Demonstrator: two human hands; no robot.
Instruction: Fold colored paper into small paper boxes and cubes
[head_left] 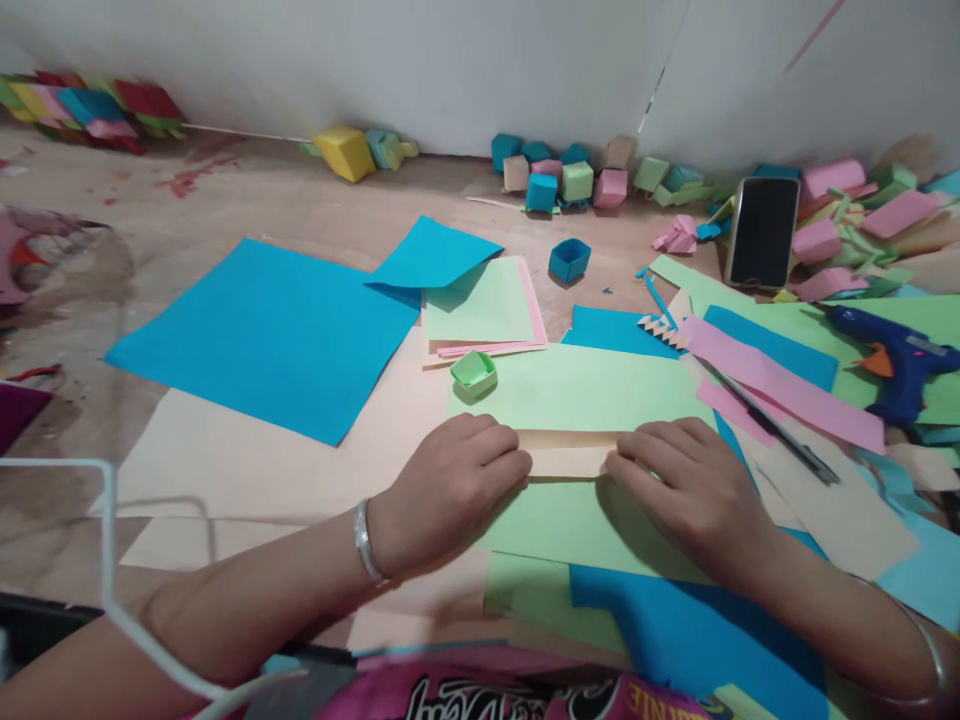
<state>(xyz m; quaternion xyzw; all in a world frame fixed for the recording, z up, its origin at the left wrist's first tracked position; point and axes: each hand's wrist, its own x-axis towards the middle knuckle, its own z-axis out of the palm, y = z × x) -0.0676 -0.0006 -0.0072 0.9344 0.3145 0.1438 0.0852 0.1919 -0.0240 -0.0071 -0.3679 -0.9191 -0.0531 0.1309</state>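
Observation:
A narrow folded strip of beige paper [568, 455] lies on a light green sheet [592, 395] in front of me. My left hand [446, 485] presses down on the strip's left end with fingers curled together. My right hand [686, 475] presses on its right end, fingers bent and close together. A silver bracelet [366, 545] circles my left wrist. A small green paper box [474, 372] sits just beyond my left hand.
A large blue sheet [274, 335] lies at left, stacked sheets [484, 310] behind. A cutter knife [776, 425] rests on pink strips at right, by a blue glue gun [892, 360]. A phone [763, 232] leans upright. Paper cubes [570, 175] line the wall; a blue box [568, 260] stands apart.

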